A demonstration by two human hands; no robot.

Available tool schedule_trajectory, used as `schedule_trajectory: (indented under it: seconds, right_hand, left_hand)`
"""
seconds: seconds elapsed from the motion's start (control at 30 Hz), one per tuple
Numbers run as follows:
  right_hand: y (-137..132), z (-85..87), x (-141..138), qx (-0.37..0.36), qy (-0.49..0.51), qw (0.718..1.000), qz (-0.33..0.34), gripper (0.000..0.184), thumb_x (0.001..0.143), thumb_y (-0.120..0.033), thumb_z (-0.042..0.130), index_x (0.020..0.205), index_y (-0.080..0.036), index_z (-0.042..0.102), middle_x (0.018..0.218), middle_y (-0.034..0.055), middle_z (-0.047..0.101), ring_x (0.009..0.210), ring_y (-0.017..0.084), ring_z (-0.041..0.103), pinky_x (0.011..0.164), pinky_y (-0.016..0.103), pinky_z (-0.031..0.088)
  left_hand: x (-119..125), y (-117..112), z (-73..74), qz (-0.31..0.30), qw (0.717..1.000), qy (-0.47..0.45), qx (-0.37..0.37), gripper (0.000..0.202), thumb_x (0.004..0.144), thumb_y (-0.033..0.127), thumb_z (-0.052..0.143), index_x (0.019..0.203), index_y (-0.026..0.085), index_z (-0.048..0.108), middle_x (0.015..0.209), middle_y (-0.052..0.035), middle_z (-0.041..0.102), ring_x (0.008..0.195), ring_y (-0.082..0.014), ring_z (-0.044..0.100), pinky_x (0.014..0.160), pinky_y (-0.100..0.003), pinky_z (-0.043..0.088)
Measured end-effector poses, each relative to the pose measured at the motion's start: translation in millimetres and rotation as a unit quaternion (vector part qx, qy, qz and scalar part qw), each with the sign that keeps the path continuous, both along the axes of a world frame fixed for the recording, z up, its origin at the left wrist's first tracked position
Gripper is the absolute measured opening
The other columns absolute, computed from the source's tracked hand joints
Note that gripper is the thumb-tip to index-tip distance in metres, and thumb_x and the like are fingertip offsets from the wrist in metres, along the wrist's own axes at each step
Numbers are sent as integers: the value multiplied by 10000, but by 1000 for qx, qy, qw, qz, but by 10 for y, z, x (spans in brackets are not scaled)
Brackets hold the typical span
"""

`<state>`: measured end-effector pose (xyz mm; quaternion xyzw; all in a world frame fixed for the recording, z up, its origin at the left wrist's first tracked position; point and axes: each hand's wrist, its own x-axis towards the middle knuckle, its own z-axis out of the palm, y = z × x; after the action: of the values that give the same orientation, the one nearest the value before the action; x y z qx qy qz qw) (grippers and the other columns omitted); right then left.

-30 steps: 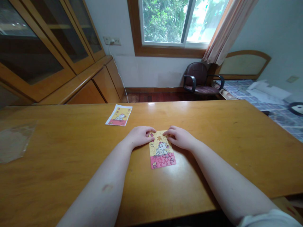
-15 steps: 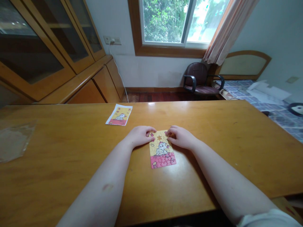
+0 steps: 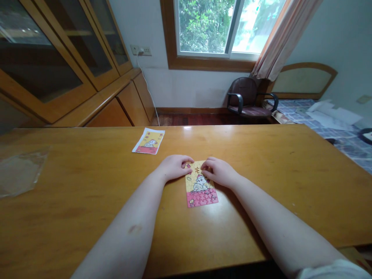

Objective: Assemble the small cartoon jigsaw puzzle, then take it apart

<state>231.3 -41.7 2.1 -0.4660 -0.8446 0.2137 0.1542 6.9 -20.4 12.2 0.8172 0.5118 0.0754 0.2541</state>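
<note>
A jigsaw puzzle (image 3: 201,195) lies flat on the wooden table, showing a white cartoon animal on yellow and pink. Near its top, a small gap (image 3: 197,169) lets the table show through. My left hand (image 3: 176,167) grips the puzzle's upper left corner, index finger along the top edge and thumb on the left side. Over the upper right part, my right hand (image 3: 217,170) is pinched beside the gap on what looks like a small yellow puzzle piece, mostly covered by the fingertips.
A printed picture card (image 3: 149,142) with the same design lies farther back on the table (image 3: 247,143). To the far left is a clear plastic bag (image 3: 21,172). Beyond the table stand a glass-doored cabinet (image 3: 110,89), an armchair (image 3: 245,97) and a bed (image 3: 305,106).
My right hand has moved left from the puzzle's upper right corner to the gap, its fingertips now partly covering it. My left hand keeps its place at the corner. The view has shifted slightly.
</note>
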Motion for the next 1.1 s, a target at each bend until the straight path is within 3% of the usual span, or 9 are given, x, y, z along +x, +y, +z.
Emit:
schedule_trajectory:
  seconds: [0.37,0.9,1.1]
  right_hand:
    - [-14,-6,-84,9,-5,1000,-19,125,844,-280,592,916,-216,671,873,22,621,772,133,594,706,240,421]
    - [-9,-17,-19,17,12,999,37,152,856,-271,580,874,-208,717,884,31,645,795,138,602,737,244,437]
    - [-22,-1,-7,24,16,998,51,177,865,-271,569,941,-231,724,917,34,645,816,140,612,759,246,449]
  left_hand:
    - [4,-9,14,0,1000,1,3,387,750,443,593,1098,288,663,746,14,626,671,-147,548,575,-243,334]
    - [5,-4,8,1,1000,0,3,382,746,436,602,1093,289,665,749,17,621,675,-141,545,572,-239,326]
    - [-5,3,3,-3,1000,-2,1,382,744,431,603,1096,294,662,728,26,610,659,-135,540,567,-239,325]
